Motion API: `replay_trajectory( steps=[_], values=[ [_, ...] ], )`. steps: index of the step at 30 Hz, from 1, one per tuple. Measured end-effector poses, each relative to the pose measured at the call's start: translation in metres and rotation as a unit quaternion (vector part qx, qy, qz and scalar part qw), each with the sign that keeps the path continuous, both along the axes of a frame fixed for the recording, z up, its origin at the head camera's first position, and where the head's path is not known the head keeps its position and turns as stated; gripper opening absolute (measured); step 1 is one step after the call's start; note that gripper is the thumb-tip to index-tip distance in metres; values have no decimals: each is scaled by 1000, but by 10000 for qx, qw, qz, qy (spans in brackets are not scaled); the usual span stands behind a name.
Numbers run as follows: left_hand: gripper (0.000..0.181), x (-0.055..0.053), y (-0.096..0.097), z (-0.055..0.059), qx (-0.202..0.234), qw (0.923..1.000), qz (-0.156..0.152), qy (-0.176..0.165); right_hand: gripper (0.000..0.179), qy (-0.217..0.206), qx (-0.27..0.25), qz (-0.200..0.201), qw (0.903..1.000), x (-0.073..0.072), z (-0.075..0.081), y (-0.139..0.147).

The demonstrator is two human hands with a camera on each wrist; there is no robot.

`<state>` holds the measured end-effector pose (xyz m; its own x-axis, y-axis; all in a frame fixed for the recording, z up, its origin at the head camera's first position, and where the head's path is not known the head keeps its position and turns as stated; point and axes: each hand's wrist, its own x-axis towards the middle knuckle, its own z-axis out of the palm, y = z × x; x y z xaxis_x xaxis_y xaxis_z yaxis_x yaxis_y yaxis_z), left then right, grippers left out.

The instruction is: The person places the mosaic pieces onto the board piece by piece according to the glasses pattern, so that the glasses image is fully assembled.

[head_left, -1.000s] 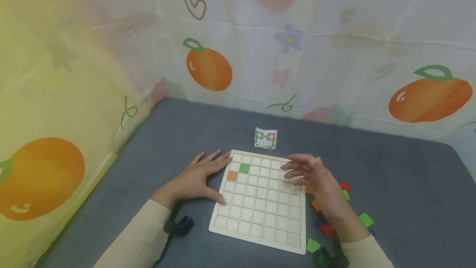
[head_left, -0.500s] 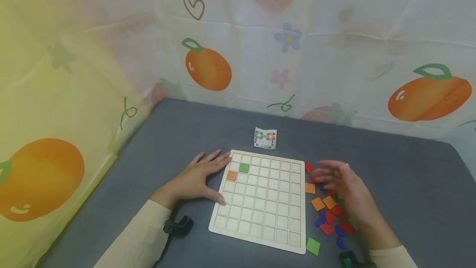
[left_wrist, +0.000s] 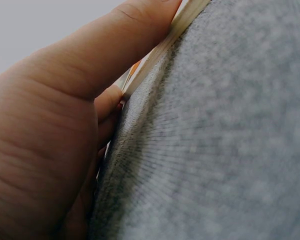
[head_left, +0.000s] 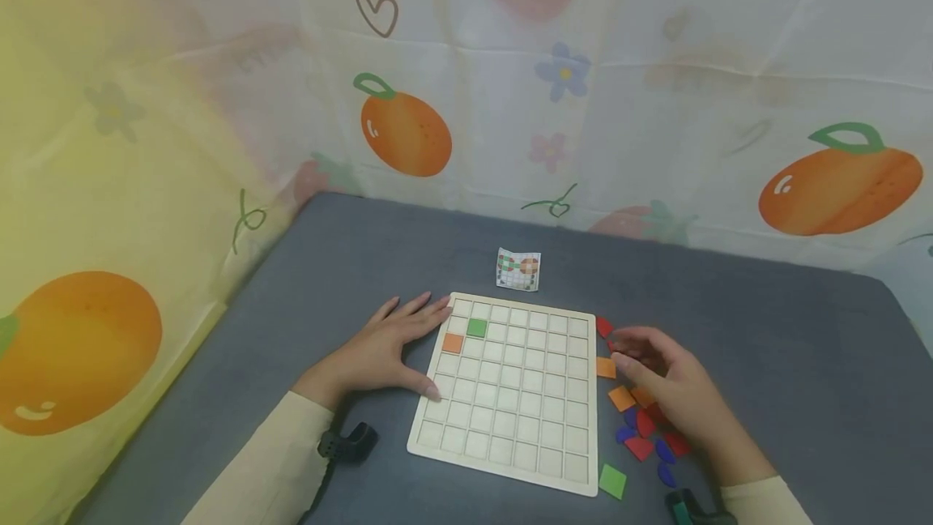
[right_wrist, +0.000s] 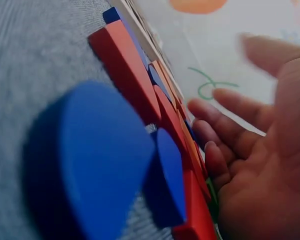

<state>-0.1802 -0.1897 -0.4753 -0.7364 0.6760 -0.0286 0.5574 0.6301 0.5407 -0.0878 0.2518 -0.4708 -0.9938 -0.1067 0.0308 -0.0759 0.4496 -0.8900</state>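
Note:
A pale wooden grid board (head_left: 592,395) lies on the grey table. One orange square tile (head_left: 453,343) and one green square tile (head_left: 477,328) sit in its cells near the far left corner. My left hand (head_left: 372,355) rests along the board's left edge, fingers spread and thumb (left_wrist: 125,35) on the rim. To the right of the board, my right hand (head_left: 674,383) is over the loose pieces, its fingers bent and the thumb apart from them in the right wrist view. No piece shows between those fingers. Red pieces (right_wrist: 127,70) and a blue half-round piece (right_wrist: 105,155) lie beside it.
A small printed pattern card (head_left: 518,270) lies beyond the board. Along the board's right side are orange squares (head_left: 622,399), red quarter-rounds (head_left: 639,449), blue half-rounds (head_left: 666,475) and a green square (head_left: 612,481). A fruit-printed cloth (head_left: 466,104) hangs behind the table.
My right hand has moved right, from over the board's right part to over the loose pieces, and its thumb has swung toward the fingers. My left hand stays at the board's edge.

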Motion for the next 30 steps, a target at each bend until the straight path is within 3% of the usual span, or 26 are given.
replay_trajectory(
  steps=[3,10,20,24,30],
  values=[
    [129,0,-1,1,25,10000,-3,6,37,115,226,67,9997,-1,-3,-2],
    [129,1,0,1,-8,10000,17,-23,33,484,1275,144,9905,-5,-5,-3],
    [129,1,1,1,-25,10000,46,-34,25,570,1842,235,9810,-5,-4,-7],
    [129,1,0,2,-24,10000,43,-13,23,462,1852,119,9815,-4,-4,-9],
    [129,2,1,2,-30,10000,61,-42,18,131,1351,-126,9907,-1,-3,-10]
  ],
)
